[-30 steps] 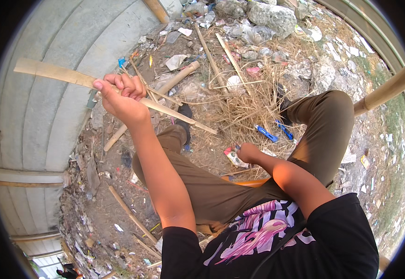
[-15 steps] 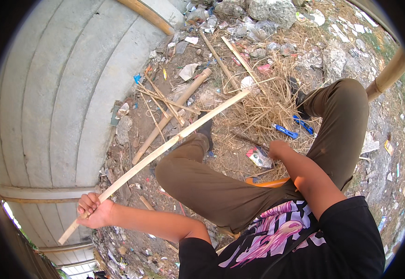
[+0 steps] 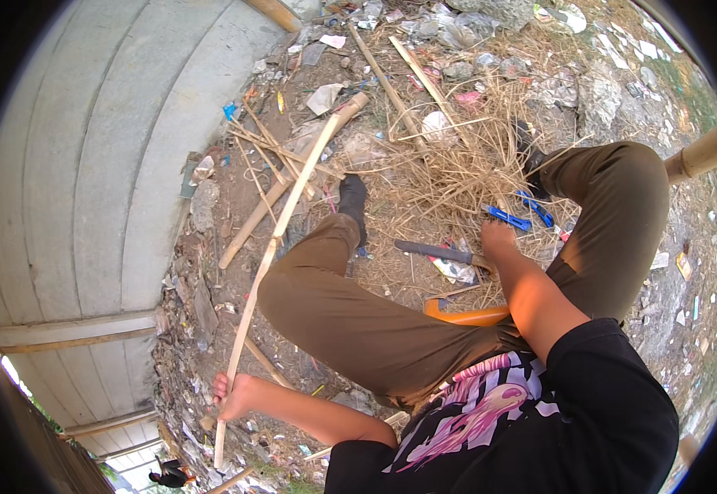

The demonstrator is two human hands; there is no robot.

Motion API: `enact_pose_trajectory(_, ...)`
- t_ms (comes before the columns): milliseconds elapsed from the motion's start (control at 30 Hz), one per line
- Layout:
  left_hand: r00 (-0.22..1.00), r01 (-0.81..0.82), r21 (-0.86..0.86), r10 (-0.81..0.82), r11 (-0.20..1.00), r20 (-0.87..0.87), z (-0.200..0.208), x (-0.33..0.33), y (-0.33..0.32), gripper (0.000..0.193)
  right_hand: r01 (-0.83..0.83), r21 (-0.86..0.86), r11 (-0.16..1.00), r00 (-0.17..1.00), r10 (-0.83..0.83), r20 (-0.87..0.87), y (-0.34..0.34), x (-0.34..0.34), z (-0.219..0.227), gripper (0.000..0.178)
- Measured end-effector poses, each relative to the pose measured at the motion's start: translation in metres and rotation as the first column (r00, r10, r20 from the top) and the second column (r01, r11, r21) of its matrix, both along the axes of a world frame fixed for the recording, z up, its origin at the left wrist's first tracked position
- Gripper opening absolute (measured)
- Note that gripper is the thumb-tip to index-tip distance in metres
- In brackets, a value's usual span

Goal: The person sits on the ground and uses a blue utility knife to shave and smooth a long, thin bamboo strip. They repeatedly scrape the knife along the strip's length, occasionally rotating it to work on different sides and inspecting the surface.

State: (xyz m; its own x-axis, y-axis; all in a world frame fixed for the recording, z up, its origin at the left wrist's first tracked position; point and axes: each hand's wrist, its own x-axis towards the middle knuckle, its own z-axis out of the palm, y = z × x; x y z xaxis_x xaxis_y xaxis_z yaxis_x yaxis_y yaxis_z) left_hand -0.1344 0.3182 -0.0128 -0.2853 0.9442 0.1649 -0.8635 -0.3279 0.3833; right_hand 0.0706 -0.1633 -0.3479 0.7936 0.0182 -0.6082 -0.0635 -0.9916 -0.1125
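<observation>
My left hand is closed round the lower end of a long, pale bamboo strip. The strip slants up past my bent left knee, its far end overlapping a thick bamboo pole on the ground. Between my legs, my right hand is low, its fingers at the near end of a blue box cutter; they are mostly hidden, so their grip is unclear. A second blue box cutter lies just beyond. Beside my right wrist rests a machete with a dark blade, its handle end partly covered.
Dry straw-like shavings are heaped before me. Thin bamboo sticks lie crossed at left, near a grey panelled wall. An orange curved tool handle is by my lap. A bamboo pole stands at right, and rubble and litter surround me.
The strip's far end has swung left, and my left hand has moved right and lower with it. My right hand has left the machete, now lying flat, and reached the blue box cutter.
</observation>
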Motion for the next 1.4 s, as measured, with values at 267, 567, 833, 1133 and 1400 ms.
enact_pose_trajectory(267, 0.993, 0.075, -0.303, -0.044, 0.950, 0.107, -0.045, -0.037, -0.006, 0.063, 0.278, 0.000, 0.961, 0.900, -0.260, 0.349, -0.003, 0.005, 0.027, 0.037)
enact_pose_trajectory(567, 0.985, 0.148, -0.388, -0.099, 0.910, 0.144, -0.052, -0.019, -0.041, 0.063, 0.109, -0.068, 0.992, 0.988, -0.116, -0.103, -0.025, 0.042, 0.031, 0.038)
enact_pose_trajectory(833, 0.861, 0.435, -0.562, -0.508, 0.703, 0.031, -0.056, 0.056, -0.130, 0.068, 0.301, 0.292, 0.908, 0.885, -0.151, -0.440, -0.015, 0.100, 0.053, 0.016)
enact_pose_trajectory(1133, 0.743, 0.625, -0.238, -0.660, 0.743, -0.112, -0.019, 0.077, -0.212, 0.064, 0.369, 0.924, -0.096, 0.923, -0.074, -0.377, 0.023, 0.165, 0.325, 0.044)
enact_pose_trajectory(1400, 0.483, 0.869, -0.037, -0.863, 0.493, -0.144, -0.034, 0.048, -0.247, 0.068, 0.152, 0.895, -0.420, 0.952, -0.180, -0.247, 0.034, 0.125, 0.379, 0.039)
